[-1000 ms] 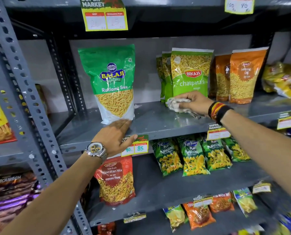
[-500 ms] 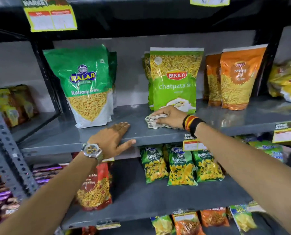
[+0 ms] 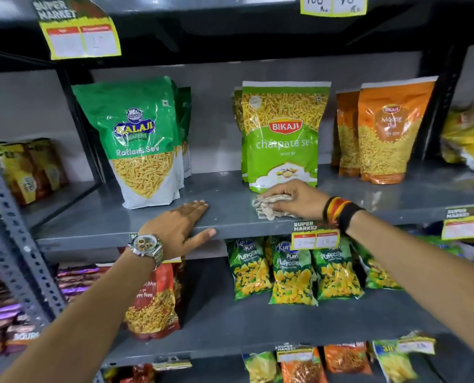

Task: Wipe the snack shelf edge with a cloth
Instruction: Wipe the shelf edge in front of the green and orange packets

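Observation:
A crumpled off-white cloth point(image 3: 269, 208) lies on the grey metal snack shelf point(image 3: 230, 217), close to its front edge. My right hand point(image 3: 294, 199) presses down on the cloth, fingers curled over it, right in front of a green Bikaji chatpata sev bag point(image 3: 282, 134). My left hand point(image 3: 179, 228) rests flat on the shelf's front edge, fingers spread on top and thumb along the lip, holding nothing. A wristwatch sits on my left wrist, coloured bands on my right.
A green Balaji Ratlami Sev bag point(image 3: 139, 139) stands left of the cloth, orange Bikaji bags point(image 3: 387, 128) to the right. A price tag point(image 3: 314, 236) hangs from the shelf edge under my right wrist. Puffcorn packets point(image 3: 291, 269) fill the shelf below. A perforated upright point(image 3: 17, 233) stands at left.
My right hand has slid the cloth forward from beside the chatpata bag to the shelf's front, near the edge. My left hand stays on the shelf edge. The camera view shifted left.

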Available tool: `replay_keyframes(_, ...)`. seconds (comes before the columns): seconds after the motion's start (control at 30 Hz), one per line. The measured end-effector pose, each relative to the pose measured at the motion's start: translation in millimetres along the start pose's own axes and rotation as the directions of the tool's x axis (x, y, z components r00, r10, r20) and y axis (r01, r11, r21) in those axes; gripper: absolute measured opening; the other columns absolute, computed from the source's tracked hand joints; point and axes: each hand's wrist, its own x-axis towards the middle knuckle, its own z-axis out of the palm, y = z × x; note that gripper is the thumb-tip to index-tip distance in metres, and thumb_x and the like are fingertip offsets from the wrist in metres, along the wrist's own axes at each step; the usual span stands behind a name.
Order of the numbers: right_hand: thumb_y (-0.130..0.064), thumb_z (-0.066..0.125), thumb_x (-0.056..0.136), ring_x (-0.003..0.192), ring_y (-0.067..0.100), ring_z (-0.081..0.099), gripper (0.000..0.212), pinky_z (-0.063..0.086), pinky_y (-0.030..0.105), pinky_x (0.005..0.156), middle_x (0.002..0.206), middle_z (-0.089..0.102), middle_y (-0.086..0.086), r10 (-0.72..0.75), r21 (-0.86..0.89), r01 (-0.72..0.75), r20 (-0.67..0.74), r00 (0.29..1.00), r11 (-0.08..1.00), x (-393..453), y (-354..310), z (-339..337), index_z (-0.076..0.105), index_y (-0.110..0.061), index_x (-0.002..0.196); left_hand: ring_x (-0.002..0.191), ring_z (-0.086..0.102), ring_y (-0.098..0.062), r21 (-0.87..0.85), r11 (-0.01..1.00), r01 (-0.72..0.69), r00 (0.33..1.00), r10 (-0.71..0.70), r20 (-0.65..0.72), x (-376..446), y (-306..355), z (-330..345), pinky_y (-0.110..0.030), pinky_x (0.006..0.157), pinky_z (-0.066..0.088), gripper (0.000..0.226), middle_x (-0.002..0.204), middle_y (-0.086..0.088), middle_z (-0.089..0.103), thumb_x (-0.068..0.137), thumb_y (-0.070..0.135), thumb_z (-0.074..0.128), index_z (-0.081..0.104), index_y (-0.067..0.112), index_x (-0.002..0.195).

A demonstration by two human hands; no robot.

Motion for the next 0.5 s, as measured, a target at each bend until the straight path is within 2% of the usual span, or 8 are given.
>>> replay_keyframes(0.1, -0.01, 0.066, 0.087, 0.106, 0.004, 0.064, 0.034, 0.05, 0.019, 0.091, 0.124, 0.068, -0.002, 0.0, 0.039, -0.005, 0.14, 0.99, 0.999, -24, -9, -22, 0.067, -0.018, 0.12, 0.147, 0.035, -0.019, -0.017, 1.0, -0.007, 1.0, 0.007, -0.002, 0, -1, 1, -0.042, 0.12, 0.033, 0.1, 0.162, -0.003, 0.036, 0.085, 0.086, 0.01, 0.031, 0.018, 0.156)
replay_keyframes(0.13, -0.01, 0.066, 0.087, 0.111, 0.004, 0.062, 0.034, 0.047, 0.02, 0.095, 0.128, 0.065, -0.002, 0.014, 0.034, -0.018, 0.105, 0.994, 0.999, -27, -6, -33, 0.068, -0.019, 0.12, 0.147, 0.036, -0.019, -0.018, 1.0, -0.012, 1.0, 0.012, -0.003, 0, -2, 2, -0.041, 0.12, 0.033, 0.098, 0.162, -0.003, 0.036, 0.086, 0.085, 0.012, 0.031, 0.018, 0.156)
replay_keyframes(0.2, -0.009, 0.064, 0.088, 0.127, 0.012, 0.053, 0.033, 0.04, 0.025, 0.104, 0.138, 0.057, 0.002, 0.08, 0.026, -0.078, -0.065, 0.995, 0.997, -24, 5, -51, 0.067, -0.018, 0.12, 0.147, 0.036, -0.021, -0.014, 1.0, -0.017, 1.0, 0.017, -0.007, 2, -1, 0, -0.041, 0.12, 0.032, 0.097, 0.162, -0.005, 0.036, 0.087, 0.082, 0.014, 0.03, 0.016, 0.156)
replay_keyframes(0.27, -0.006, 0.062, 0.09, 0.133, 0.021, 0.047, 0.032, 0.034, 0.024, 0.102, 0.141, 0.054, 0.008, 0.137, -0.002, -0.14, -0.185, 0.973, 0.99, -20, 14, -53, 0.065, -0.014, 0.121, 0.148, 0.034, -0.023, 0.007, 1.0, -0.021, 1.0, 0.021, -0.011, 1, 4, -4, -0.041, 0.12, 0.031, 0.097, 0.163, -0.007, 0.033, 0.087, 0.08, 0.016, 0.03, 0.014, 0.156)
replay_keyframes(0.33, -0.002, 0.062, 0.089, 0.132, 0.026, 0.048, 0.032, 0.035, 0.022, 0.097, 0.14, 0.054, 0.013, 0.174, -0.027, -0.184, -0.226, 0.958, 0.982, -19, 17, -41, 0.065, -0.008, 0.12, 0.149, 0.033, -0.024, 0.043, 0.998, -0.046, 0.999, 0.047, -0.014, 4, 18, -8, -0.041, 0.12, 0.03, 0.098, 0.164, -0.009, 0.031, 0.086, 0.08, 0.015, 0.03, 0.012, 0.156)
replay_keyframes(0.43, -0.006, 0.063, 0.089, 0.111, 0.012, 0.065, 0.031, 0.045, 0.013, 0.083, 0.13, 0.061, 0.005, 0.118, -0.076, -0.129, -0.13, 0.984, 0.989, -31, 6, -28, 0.066, -0.01, 0.12, 0.148, 0.034, -0.025, 0.056, 0.994, -0.096, 0.995, 0.096, 0.003, 18, 50, -13, -0.042, 0.12, 0.032, 0.108, 0.164, -0.009, 0.031, 0.082, 0.086, 0.004, 0.03, 0.012, 0.156)
replay_keyframes(0.47, -0.011, 0.064, 0.089, 0.103, 0.007, 0.068, 0.032, 0.05, 0.015, 0.081, 0.127, 0.061, -0.003, 0.089, -0.084, -0.092, -0.042, 0.995, 0.992, -37, 3, -29, 0.067, -0.015, 0.12, 0.148, 0.035, -0.025, 0.052, 0.993, -0.106, 0.994, 0.106, -0.004, 24, 61, -14, -0.042, 0.119, 0.033, 0.11, 0.163, -0.009, 0.032, 0.08, 0.087, 0.002, 0.03, 0.012, 0.156)
replay_keyframes(0.5, -0.015, 0.065, 0.089, 0.104, 0.008, 0.067, 0.032, 0.052, 0.021, 0.087, 0.129, 0.061, -0.007, 0.074, -0.082, -0.07, 0.049, 0.996, 0.994, -44, 2, -34, 0.067, -0.021, 0.121, 0.147, 0.036, -0.025, 0.046, 0.993, -0.111, 0.994, 0.112, -0.018, 30, 72, -14, -0.042, 0.118, 0.035, 0.111, 0.163, -0.01, 0.033, 0.08, 0.087, 0.002, 0.031, 0.012, 0.156)
